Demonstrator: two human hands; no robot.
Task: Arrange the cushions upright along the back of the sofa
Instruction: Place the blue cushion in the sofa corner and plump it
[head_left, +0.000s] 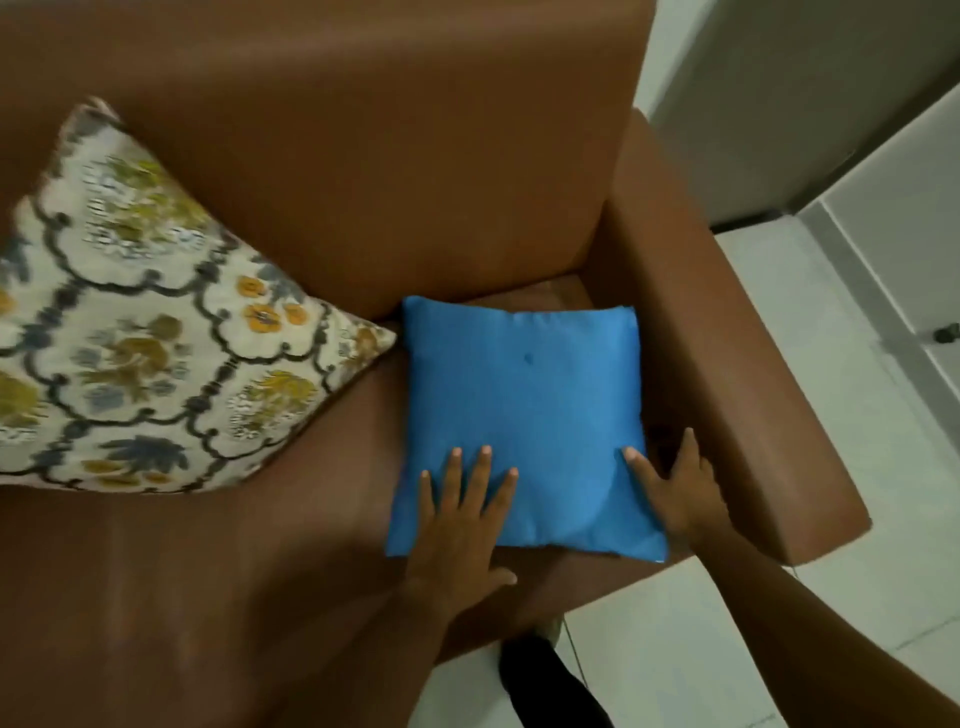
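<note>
A: What is the setting?

B: A pale tiled floor and a light wall run along the right of a brown leather sofa, seen from above. Its right armrest runs toward the viewer.

A: Where are the cushions?

B: A blue cushion lies flat on the seat in the corner, its far edge near the backrest and its right edge just beside the armrest. A larger patterned cushion, cream with dark scrollwork and yellow and blue flowers, sits to its left, tilted on a corner and leaning toward the backrest. One of its corners comes close to the blue one's upper left corner.

A: And the hands?

B: The left hand rests flat on the near left part of the blue cushion, fingers spread, gripping nothing. The right hand is at the near right edge, thumb on top of the fabric, fingers spread in the gap beside the armrest; it has no closed hold.

A: Any writing or labels?

B: None readable; the blue cover shows only a small dark spot near its middle.
</note>
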